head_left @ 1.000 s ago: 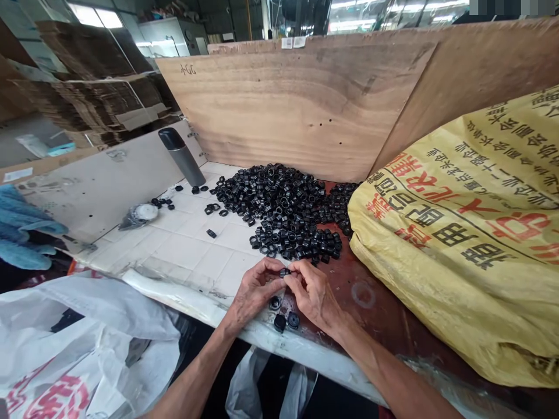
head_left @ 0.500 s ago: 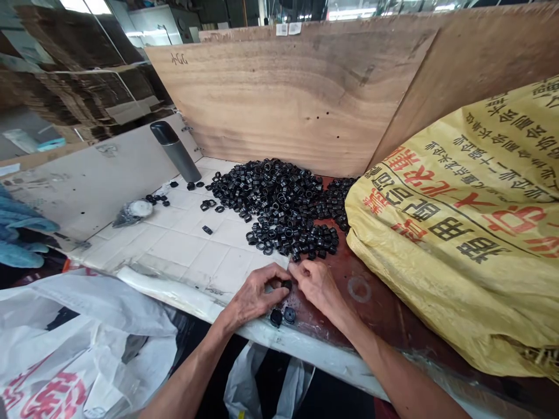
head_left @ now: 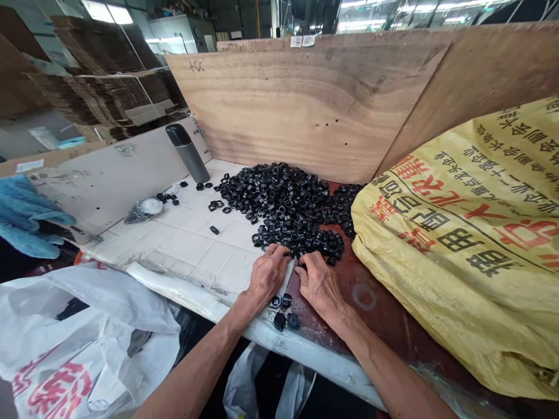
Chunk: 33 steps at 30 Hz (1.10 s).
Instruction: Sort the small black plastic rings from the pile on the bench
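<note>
A heap of small black plastic rings (head_left: 279, 198) is piled on the table. At its near edge, my left hand (head_left: 267, 272) has its fingers curled and closed over a ring; the fingertips are partly hidden against the heap. Close beside it, my right hand (head_left: 321, 284) pinches a black ring between thumb and fingers, mostly covered. Below my hands, near the table's front edge, several round black plastic fittings (head_left: 293, 320) stand in a small cluster, one of them beside my left wrist.
A large yellow printed sack (head_left: 437, 244) bulges over the right side. Wooden boards (head_left: 305, 105) wall the back. On the left stand a grey bottle (head_left: 192, 157) and a small plastic bag (head_left: 144, 209). A white bag (head_left: 87, 326) hangs at the front left.
Both hands have moved forward to the heap's near edge. The black piece that my left hand held is let go, and two more fittings now show at the front cluster.
</note>
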{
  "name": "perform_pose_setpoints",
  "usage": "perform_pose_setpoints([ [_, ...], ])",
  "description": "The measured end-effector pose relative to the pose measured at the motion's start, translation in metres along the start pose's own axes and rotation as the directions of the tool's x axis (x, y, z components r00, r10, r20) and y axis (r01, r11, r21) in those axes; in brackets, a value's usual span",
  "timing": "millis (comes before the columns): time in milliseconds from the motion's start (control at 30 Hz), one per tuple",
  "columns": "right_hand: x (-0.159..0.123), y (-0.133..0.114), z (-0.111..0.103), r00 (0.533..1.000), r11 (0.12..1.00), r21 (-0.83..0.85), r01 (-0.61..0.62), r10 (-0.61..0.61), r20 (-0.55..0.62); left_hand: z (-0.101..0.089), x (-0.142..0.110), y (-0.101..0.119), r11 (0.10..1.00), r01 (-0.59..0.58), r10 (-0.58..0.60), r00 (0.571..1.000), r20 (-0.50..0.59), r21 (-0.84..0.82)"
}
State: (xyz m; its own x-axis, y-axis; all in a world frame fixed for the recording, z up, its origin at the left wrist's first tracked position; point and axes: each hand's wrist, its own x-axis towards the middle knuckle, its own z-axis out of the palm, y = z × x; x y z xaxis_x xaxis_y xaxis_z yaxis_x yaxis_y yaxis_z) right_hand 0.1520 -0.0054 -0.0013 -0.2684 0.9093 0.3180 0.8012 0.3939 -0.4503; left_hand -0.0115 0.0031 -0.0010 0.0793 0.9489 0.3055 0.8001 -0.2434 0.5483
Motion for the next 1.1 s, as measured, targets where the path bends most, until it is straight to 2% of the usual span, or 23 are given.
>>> perform_pose_setpoints([
  [167,-0.001,0.004,-0.007,1.0,0.997,0.07,0.021,-0.022,0.009,-0.005,-0.004,0.004,0.994,0.068,-0.067,0.998,0.021,-0.081],
  [300,0.0,0.006,-0.015,0.998,0.995,0.083,0.049,-0.052,0.035,-0.017,-0.012,0.003,0.978,0.064,-0.073,0.997,-0.039,-0.199],
  [367,0.002,0.008,-0.017,0.998,0.995,0.091,0.046,-0.049,0.033,-0.022,-0.016,0.002,0.962,0.094,-0.113,0.992,-0.06,-0.258],
  [433,0.003,0.01,-0.019,0.999,0.995,0.095,0.026,-0.028,0.018,-0.025,-0.018,0.001,0.948,0.13,-0.148,0.988,-0.042,-0.289],
  [500,0.004,0.01,-0.02,1.0,0.994,0.109,0.003,-0.003,0.002,-0.024,-0.019,-0.001,0.954,0.122,-0.129,0.992,-0.009,-0.275],
  [633,0.006,0.005,-0.024,0.997,0.954,0.288,-0.079,0.077,0.019,-0.019,-0.017,-0.004,0.975,0.041,-0.033,0.999,0.04,-0.22],
  [767,0.009,-0.004,-0.031,0.972,0.816,0.529,-0.234,0.192,0.134,-0.018,-0.016,-0.005,0.942,0.063,-0.051,0.998,0.046,-0.329],
  [867,0.011,-0.009,-0.034,0.962,0.726,0.632,-0.271,0.201,0.182,-0.023,-0.015,-0.001,0.85,0.105,-0.084,0.994,0.064,-0.517],
  [933,0.011,-0.01,-0.033,0.96,0.684,0.673,-0.28,0.198,0.199,-0.027,-0.016,0.003,0.702,0.193,-0.125,0.981,0.148,-0.686],
  [1033,0.01,-0.01,-0.029,0.965,0.652,0.712,-0.261,0.203,0.167,-0.032,-0.015,0.009,0.396,0.344,-0.153,0.939,0.308,-0.851],
  [1100,0.008,-0.011,-0.026,0.969,0.651,0.72,-0.24,0.199,0.143,-0.035,-0.015,0.01,0.325,0.373,-0.148,0.928,0.343,-0.869],
])
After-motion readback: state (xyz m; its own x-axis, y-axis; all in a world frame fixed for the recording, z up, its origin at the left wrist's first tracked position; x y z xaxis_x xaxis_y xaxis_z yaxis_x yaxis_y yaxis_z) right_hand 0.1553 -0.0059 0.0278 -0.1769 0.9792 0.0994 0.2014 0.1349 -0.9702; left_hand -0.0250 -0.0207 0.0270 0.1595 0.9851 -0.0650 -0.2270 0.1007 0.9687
